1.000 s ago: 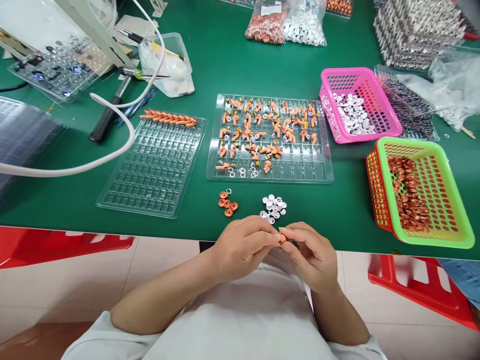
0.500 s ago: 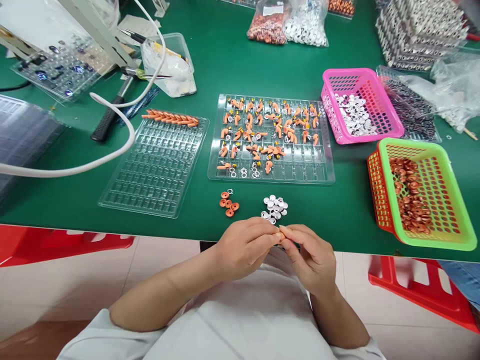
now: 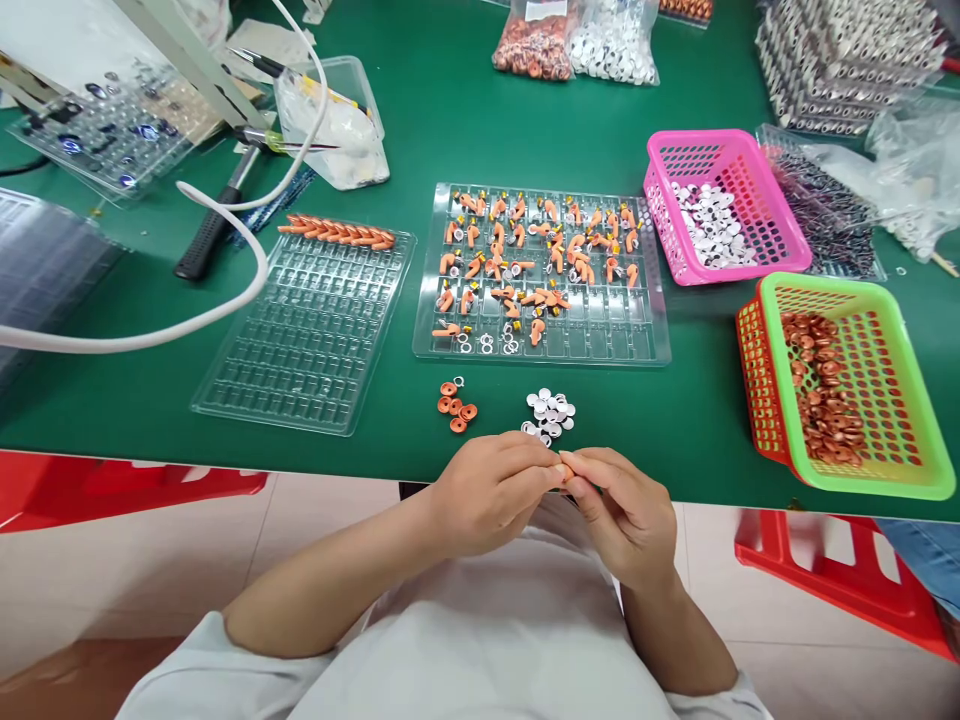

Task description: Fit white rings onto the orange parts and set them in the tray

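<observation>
Both hands meet at the table's front edge, fingertips pinched round a small orange piece (image 3: 567, 473) that is mostly covered. My left hand (image 3: 491, 495) has its thumb and fingers closed on one side of it, and my right hand (image 3: 630, 510) grips the other side. Just beyond the fingers lies a small pile of white discs (image 3: 550, 412). Several copper-coloured round pieces (image 3: 456, 408) lie to the left of it, with a small ring. Behind them a clear tray (image 3: 615, 345) holds orange curved parts, yellow bits and white rings.
A second clear tray (image 3: 277, 385) bears a row of orange parts. At the right stand a pink basket (image 3: 772, 200) of white discs and a green basket (image 3: 911, 400) of copper pieces. A hammer (image 3: 202, 240) and white cable (image 3: 247, 300) lie left.
The camera view has shifted very slightly. Both hands remain together on the orange piece, with only a small movement of the fingers.
</observation>
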Available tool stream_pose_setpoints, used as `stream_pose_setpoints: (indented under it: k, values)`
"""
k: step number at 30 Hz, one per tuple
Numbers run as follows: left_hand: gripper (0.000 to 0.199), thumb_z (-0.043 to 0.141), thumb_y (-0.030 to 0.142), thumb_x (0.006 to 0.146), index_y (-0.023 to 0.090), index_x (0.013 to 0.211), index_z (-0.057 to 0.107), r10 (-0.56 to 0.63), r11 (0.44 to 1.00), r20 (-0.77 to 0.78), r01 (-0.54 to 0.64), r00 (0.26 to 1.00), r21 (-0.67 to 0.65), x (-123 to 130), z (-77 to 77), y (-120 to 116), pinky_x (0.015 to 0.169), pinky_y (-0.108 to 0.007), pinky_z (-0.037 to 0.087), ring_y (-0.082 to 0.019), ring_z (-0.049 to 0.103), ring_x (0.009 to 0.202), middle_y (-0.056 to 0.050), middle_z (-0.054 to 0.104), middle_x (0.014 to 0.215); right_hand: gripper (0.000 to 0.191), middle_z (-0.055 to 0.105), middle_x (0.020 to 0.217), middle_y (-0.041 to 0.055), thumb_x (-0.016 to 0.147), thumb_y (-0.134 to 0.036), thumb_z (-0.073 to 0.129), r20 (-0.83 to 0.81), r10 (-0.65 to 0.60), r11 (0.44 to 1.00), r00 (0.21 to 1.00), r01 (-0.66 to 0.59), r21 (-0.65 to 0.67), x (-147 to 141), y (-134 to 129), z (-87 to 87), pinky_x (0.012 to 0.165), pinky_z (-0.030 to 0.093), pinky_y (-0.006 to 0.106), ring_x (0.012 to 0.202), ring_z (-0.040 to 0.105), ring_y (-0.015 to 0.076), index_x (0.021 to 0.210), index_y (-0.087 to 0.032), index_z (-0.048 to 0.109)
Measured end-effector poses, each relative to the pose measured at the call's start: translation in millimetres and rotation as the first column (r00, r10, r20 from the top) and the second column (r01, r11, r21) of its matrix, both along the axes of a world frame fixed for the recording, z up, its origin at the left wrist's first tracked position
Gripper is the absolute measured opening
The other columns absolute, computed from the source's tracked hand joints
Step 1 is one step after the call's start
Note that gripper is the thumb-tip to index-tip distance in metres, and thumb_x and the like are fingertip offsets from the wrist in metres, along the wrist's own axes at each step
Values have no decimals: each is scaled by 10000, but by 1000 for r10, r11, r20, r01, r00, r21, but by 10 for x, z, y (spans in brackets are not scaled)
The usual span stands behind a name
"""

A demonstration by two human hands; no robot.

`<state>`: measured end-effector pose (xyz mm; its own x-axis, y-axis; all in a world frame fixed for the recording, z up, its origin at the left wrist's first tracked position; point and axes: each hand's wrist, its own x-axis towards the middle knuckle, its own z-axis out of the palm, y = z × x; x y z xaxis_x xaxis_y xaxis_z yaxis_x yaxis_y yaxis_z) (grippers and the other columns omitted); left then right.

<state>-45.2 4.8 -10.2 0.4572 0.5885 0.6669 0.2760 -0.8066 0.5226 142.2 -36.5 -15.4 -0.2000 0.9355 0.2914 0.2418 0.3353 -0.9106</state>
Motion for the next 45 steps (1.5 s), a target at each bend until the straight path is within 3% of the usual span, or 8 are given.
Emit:
stream_pose_setpoints:
  k: [14,26,32,35,38,42,45]
  values:
    - [202,576,50,911,183,1051,638,11,986,74,1,997,-169,7,-21,-28,698,-255,596,-153,705,810,-79,751,879,456,691,1046,56,939,-25,532,-111,35,995,993,-45,-89,59,38,6,758,567,313,930,663,179,1297,-285,645]
    - [245,602,13,884,172,1059,665,16,980,115,7,993,-201,-6,-17,-49,730,-243,586,-144,695,840,-73,748,923,292,703,984,32,946,-145,618,-313,-6,954,950,-88,-287,38,38,-24,702,588,297,798,669,161,1171,-312,700]
    - [156,671,88,879,197,983,711,115,946,141,-65,983,-319,27,32,-67,687,-202,584,-133,721,786,-53,768,880,305,712,980,50,955,-148,602,-243,25,976,970,-77,-205,55,63,-37,695,597,311,818,673,172,1208,-293,694]
    - [124,725,121,850,201,943,742,204,873,177,-97,963,-477,64,66,-78,659,-205,587,-134,712,715,-37,772,798,383,706,1013,56,967,-129,565,-153,66,987,986,-87,-136,73,76,-37,699,593,314,835,667,171,1298,-303,642]
    - [153,740,134,830,209,957,782,269,753,234,-53,934,-656,101,83,-79,641,-211,603,-143,708,715,-45,766,798,456,688,1067,63,963,-107,546,-41,82,995,996,-84,-58,77,89,-21,724,585,320,890,658,178,1369,-312,579]
    - [175,799,158,763,219,927,816,369,507,348,127,862,-852,145,93,-52,694,-245,635,-165,722,762,-55,752,821,532,667,1026,64,944,-80,555,108,29,998,994,-35,56,39,106,0,728,574,317,889,643,180,1424,-306,516]
    - [182,847,184,703,215,881,827,453,320,390,262,802,-910,163,119,-25,708,-263,648,-170,726,750,-49,746,813,519,668,1005,68,949,-85,551,179,-28,990,983,3,140,4,122,-4,708,578,315,857,650,181,1425,-289,512]
